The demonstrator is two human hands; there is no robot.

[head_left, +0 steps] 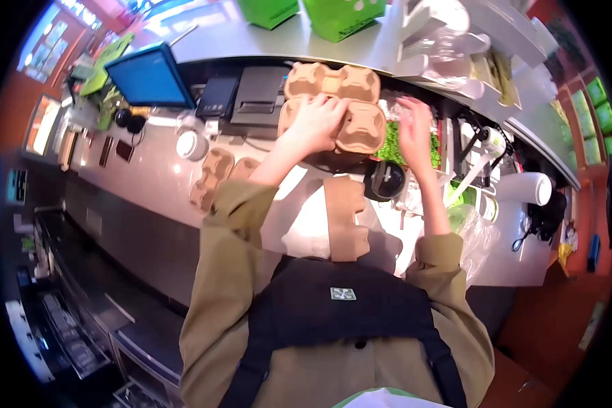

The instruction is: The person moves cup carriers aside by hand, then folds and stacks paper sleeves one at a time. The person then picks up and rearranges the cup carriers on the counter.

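My left hand (pixel 317 122) lies over a brown moulded-pulp cup carrier (pixel 360 127), its fingers bent onto the raised middle. Behind it, a second cup carrier (pixel 332 81) sits against the black machine. My right hand (pixel 415 129) is raised just right of the carrier, fingers apart, over a tray of green leafy material (pixel 391 144); nothing shows in its grasp. Below the carrier stands a round black object (pixel 385 181). Another cup carrier (pixel 345 217) rests near my apron, and further carrier pieces (pixel 214 173) lie to the left.
Left of the carriers are a black printer-like machine (pixel 257 98), a blue-screened monitor (pixel 148 76) and a white-lidded cup (pixel 192 145). To the right are a white cup stack (pixel 523 189) and clear plastic bags (pixel 479 238). Green bags (pixel 343 17) stand on the upper ledge.
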